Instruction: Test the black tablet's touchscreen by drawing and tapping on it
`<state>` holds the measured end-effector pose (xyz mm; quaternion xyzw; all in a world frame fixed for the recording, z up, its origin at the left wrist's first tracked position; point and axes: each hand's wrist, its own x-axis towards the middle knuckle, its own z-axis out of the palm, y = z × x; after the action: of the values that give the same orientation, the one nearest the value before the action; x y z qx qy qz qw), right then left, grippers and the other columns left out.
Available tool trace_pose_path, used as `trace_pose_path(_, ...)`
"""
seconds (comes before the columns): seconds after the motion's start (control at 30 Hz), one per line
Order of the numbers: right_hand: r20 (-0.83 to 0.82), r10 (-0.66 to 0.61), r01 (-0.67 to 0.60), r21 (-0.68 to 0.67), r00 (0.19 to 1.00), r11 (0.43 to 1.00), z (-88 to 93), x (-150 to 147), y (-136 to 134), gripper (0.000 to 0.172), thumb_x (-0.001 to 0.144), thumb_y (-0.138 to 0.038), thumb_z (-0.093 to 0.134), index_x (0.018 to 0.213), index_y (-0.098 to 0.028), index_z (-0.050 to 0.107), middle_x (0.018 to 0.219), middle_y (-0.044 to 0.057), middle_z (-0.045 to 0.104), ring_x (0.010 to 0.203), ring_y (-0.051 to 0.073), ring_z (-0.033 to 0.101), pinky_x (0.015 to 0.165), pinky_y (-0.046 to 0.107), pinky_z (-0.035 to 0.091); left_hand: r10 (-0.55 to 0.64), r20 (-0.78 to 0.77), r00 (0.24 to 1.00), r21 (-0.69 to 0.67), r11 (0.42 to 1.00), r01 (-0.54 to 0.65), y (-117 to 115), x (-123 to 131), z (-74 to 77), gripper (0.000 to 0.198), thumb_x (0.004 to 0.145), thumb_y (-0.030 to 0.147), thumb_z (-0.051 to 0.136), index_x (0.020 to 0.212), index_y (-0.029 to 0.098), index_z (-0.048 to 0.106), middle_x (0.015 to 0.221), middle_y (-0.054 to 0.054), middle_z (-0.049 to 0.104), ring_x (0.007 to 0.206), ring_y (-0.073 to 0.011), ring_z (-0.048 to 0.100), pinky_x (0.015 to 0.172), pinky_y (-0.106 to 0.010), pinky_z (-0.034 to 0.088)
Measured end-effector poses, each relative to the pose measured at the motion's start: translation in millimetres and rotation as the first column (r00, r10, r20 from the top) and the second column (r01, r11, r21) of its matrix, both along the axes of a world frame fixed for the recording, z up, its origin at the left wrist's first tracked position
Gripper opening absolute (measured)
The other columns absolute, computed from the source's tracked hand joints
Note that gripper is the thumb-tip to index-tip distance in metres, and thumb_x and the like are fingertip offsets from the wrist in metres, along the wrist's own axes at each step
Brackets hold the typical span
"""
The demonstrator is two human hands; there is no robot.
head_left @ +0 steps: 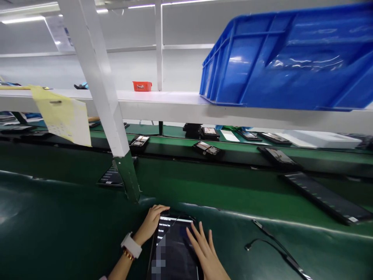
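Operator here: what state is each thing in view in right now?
Black-framed tablet: flat on the green mat, screen lit with a test list.
Left hand: fingers curled at the tablet's top edge.
Right hand: fingers spread over the screen.
Black cable: lying loose on the mat.
Blue plastic crate: resting on the white shelf.

One left hand point(150, 224), one right hand point(205, 251), one tablet point(175, 243), one blue crate point(279, 62) and one red bin point(142, 86) show.

head-worn view facing forward and down onto tablet point(175, 245)
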<state>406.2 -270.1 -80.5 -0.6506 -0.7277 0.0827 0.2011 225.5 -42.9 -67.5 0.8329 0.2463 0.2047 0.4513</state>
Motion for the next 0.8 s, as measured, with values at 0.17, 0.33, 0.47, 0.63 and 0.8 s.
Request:
trace_pose_path(0.17,0.033,0.023,-0.022,-0.010,0.999,1.000,-5.0,-2.6,1.5,0.124,0.088,-0.027,0.086,0.158,-0.031,-0.016,0.159,0.017,0.000,0.140,0.051,-0.002,0.104,0.081,0.011,-0.002,0.015,1.000,0.009,1.000,0.001,-0.1,-0.5,-0.3,0.047,0.096,0.031,0.030,0.125,0.021,0.067,0.127,-0.007,0.062,0.121,-0.0250,0.050,0.109,-0.044,0.029)
trace_pose_path(0.33,-0.225,0.044,-0.010,0.149,0.973,0.989,12.0,-1.6,-2.9,0.095,0.102,-0.074,0.051,0.161,-0.027,-0.006,0.159,0.016,0.007,0.141,0.049,0.000,0.104,0.081,0.000,0.001,0.015,1.000,0.016,1.000,-0.001,2.3,-0.2,-5.3,0.047,0.095,0.028,0.031,0.125,0.022,0.067,0.126,-0.006,0.063,0.120,-0.0255,0.050,0.109,-0.044,0.029)
trace_pose_path(0.47,-0.358,-0.060,0.125,0.162,0.932,0.979,18.0,-1.5,-3.8,0.060,0.112,-0.064,0.016,0.160,-0.035,-0.004,0.160,0.010,0.014,0.143,0.041,0.004,0.105,0.080,0.000,0.002,0.018,1.000,0.017,1.000,-0.002,2.2,0.1,-7.0,0.048,0.094,0.026,0.031,0.126,0.022,0.066,0.127,-0.006,0.062,0.121,-0.0254,0.049,0.109,-0.044,0.029)
trace_pose_path(0.63,-0.276,-0.081,0.122,0.135,0.958,0.983,24.5,-2.8,9.9,0.050,0.115,-0.050,0.018,0.159,-0.037,-0.002,0.160,0.006,0.016,0.145,0.035,0.007,0.109,0.077,0.003,-0.007,0.017,1.000,0.021,1.000,0.007,1.7,1.4,-6.7,0.050,0.092,0.024,0.030,0.125,0.020,0.067,0.126,-0.007,0.063,0.122,-0.0259,0.050,0.108,-0.047,0.030)
trace_pose_path(0.8,-0.203,-0.043,0.048,0.018,0.978,0.999,50.2,-5.9,54.3,0.054,0.108,-0.034,0.037,0.158,-0.020,0.026,0.154,0.007,0.030,0.144,0.030,0.015,0.117,0.062,0.015,-0.013,0.032,0.999,0.031,0.999,0.012,2.8,1.9,-8.2,0.050,0.092,0.024,0.030,0.127,0.018,0.066,0.127,-0.007,0.062,0.122,-0.0258,0.050,0.109,-0.048,0.030)
